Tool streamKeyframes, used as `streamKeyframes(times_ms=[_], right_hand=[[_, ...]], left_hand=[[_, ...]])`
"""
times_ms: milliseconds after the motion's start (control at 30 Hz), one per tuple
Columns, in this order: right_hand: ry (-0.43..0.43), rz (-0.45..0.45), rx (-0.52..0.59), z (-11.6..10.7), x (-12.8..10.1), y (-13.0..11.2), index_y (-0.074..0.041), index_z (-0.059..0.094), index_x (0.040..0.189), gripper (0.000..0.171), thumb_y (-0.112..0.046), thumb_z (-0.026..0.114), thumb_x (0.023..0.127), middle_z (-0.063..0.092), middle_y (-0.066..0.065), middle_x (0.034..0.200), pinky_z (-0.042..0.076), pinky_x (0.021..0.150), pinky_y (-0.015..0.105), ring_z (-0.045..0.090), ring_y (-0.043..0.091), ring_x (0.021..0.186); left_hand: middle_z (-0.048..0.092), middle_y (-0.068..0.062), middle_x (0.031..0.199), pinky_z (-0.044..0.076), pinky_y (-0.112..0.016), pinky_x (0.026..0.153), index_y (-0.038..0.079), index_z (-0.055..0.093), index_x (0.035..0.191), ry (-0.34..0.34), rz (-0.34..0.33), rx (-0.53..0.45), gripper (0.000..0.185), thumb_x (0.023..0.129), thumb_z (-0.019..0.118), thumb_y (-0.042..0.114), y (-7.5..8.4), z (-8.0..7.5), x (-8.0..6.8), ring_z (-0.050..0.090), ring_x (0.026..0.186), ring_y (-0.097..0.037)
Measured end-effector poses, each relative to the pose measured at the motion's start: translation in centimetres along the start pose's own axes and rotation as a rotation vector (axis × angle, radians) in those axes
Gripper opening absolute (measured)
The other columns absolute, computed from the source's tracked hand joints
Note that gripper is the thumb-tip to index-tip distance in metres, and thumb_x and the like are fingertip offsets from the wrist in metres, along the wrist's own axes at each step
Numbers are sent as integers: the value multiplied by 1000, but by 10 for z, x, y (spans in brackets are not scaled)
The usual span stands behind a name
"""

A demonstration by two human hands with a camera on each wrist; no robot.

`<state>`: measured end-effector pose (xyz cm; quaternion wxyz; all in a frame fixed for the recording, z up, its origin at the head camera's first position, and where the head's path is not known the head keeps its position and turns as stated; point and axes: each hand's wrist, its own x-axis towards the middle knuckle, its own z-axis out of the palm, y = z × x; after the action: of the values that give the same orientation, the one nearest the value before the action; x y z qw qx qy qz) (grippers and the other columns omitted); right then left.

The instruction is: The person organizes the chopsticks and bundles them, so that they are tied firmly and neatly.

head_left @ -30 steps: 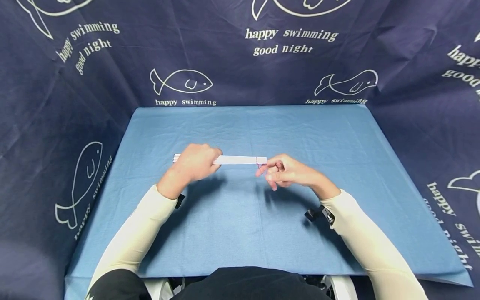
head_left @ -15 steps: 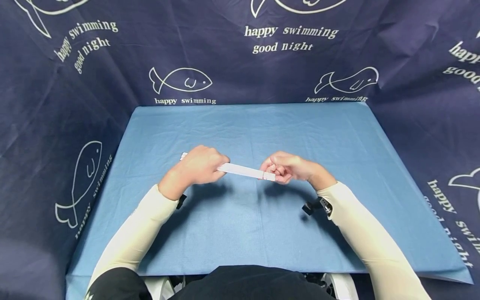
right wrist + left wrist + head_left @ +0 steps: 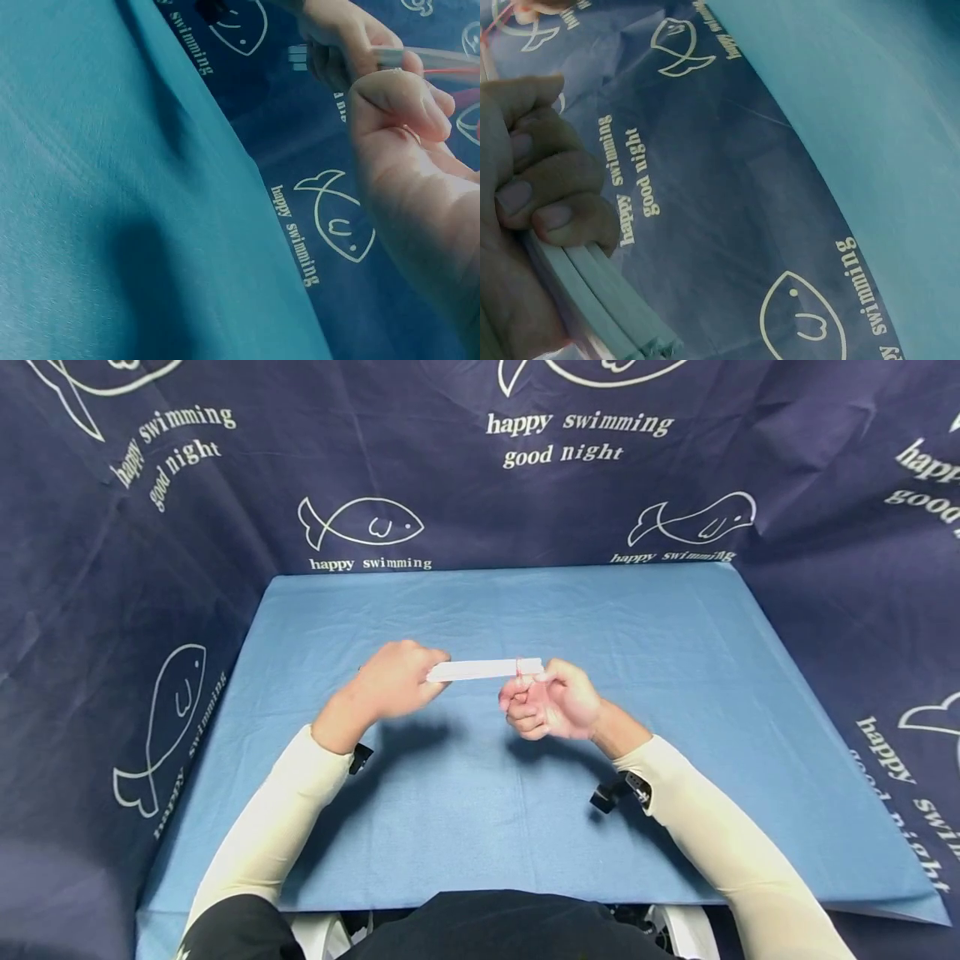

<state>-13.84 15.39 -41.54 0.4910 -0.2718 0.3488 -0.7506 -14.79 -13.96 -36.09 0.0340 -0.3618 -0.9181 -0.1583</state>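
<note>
A navy curtain (image 3: 465, 527) printed with fish and lettering wraps the back and both sides. Inside it lies the surface (image 3: 450, 835), covered in blue cloth. Cream sleeves (image 3: 255, 827) reach in from the near edge, where black clothing (image 3: 495, 927) shows. The left hand (image 3: 397, 677) has its grip closed firmly around a bundle of white sticks (image 3: 480, 671), covering the left stretch from the head view. The right hand (image 3: 553, 700), fingers curled, has its grip almost closed on the red band near the other end, its thumb against the bundle. The sticks are raised above the surface, between the hands. Their long axis runs left to right, roughly along the far edge, the banded end pointing right. Black wrist devices (image 3: 361, 758) sit below the hands. The thin red band (image 3: 519, 668) loops around the sticks.
</note>
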Motion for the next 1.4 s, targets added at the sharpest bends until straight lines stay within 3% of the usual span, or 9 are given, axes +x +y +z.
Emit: streamKeyframes(times_ms=[167, 267, 400, 500, 600, 833, 1033, 1233, 1400], right_hand=[[63, -77, -22, 1, -7, 0, -7, 53, 110, 38, -12, 18, 95, 56, 3, 86, 26, 59, 27, 29, 19, 65], [127, -145, -168, 4, -10, 2, -7, 54, 114, 44, -1, 15, 96, 73, 7, 107, 35, 61, 26, 42, 18, 66], [304, -228, -439, 12, -11, 4, -7, 68, 126, 45, 4, 31, 102, 77, 6, 123, 43, 62, 24, 52, 16, 70], [453, -224, -596, 16, -8, 6, -4, 72, 127, 34, 0, 46, 105, 80, 3, 115, 45, 59, 23, 55, 15, 65], [542, -180, -667, 17, -5, 8, 1, 71, 126, 29, -5, 51, 107, 81, 3, 99, 44, 54, 24, 55, 13, 57], [637, -61, -729, 19, -2, 7, 4, 70, 124, 26, -8, 65, 101, 79, 2, 78, 39, 47, 23, 48, 9, 43], [627, 20, -816, 21, -5, -3, -1, 71, 126, 35, -16, 76, 95, 75, 4, 69, 36, 48, 23, 42, 9, 42], [532, 67, -779, 20, -10, -14, 5, 67, 129, 39, -10, 76, 94, 70, 4, 63, 26, 47, 22, 33, 5, 42], [432, 109, -738, 20, -12, -19, 14, 64, 123, 36, -6, 70, 95, 68, -2, 60, 23, 48, 21, 36, 4, 43]], left_hand=[[45, 3, 62, 41, -40, 56, 15, 57, 75, 45, -127, -2, 18, 93, 61, 19, -3, -2, -1, 50, 62, -24], [49, 1, 63, 43, -43, 57, 15, 58, 77, 45, -188, 17, 16, 93, 60, 19, -3, -3, -1, 54, 64, -27], [55, -1, 65, 46, -46, 59, 14, 62, 81, 44, -248, 30, 14, 94, 60, 20, -3, -5, -1, 57, 66, -28], [59, -3, 66, 47, -47, 58, 13, 63, 82, 50, -267, 49, 12, 93, 61, 18, -4, -7, -2, 59, 66, -29], [61, -4, 66, 48, -48, 58, 13, 63, 82, 54, -263, 71, 10, 91, 62, 17, -3, -7, -2, 60, 66, -30], [56, -3, 64, 48, -47, 57, 13, 58, 78, 23, -251, 106, 14, 91, 64, 17, -1, -6, -4, 59, 65, -29], [54, -1, 63, 47, -47, 56, 14, 57, 77, -8, -216, 121, 15, 91, 63, 17, 0, -4, -6, 58, 63, -27], [54, 1, 64, 45, -42, 55, 16, 60, 77, -72, -161, 127, 16, 92, 62, 16, -1, -1, -7, 53, 60, -22], [56, 2, 63, 46, -43, 56, 17, 62, 77, -113, -113, 131, 14, 91, 63, 17, -1, 3, -7, 54, 58, -21]])
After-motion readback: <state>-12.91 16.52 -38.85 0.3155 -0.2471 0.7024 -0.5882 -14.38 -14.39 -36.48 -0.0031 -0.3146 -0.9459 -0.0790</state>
